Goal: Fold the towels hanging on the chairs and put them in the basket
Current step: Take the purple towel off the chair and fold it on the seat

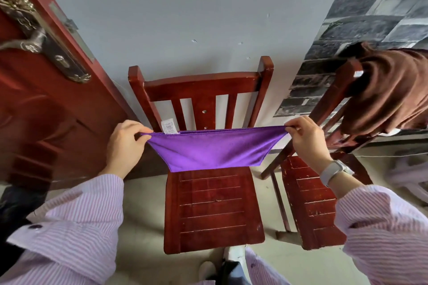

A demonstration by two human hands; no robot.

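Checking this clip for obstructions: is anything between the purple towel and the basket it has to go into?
Cannot be judged: no basket is in view. The left hand and right hand each pinch an upper corner of the purple towel, stretched above the chair seat. A brown towel hangs on the second chair.

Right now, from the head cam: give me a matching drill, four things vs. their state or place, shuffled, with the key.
Things:
1. purple microfibre towel
2. brown cloth towel
3. white care label
4. grey wristwatch

States:
A. draped over the back of the right-hand wooden chair
B. on the wrist of the right hand
C. stretched between the left hand and right hand
D. sticking up from the purple towel's top edge

Pairs: 1-C, 2-A, 3-D, 4-B
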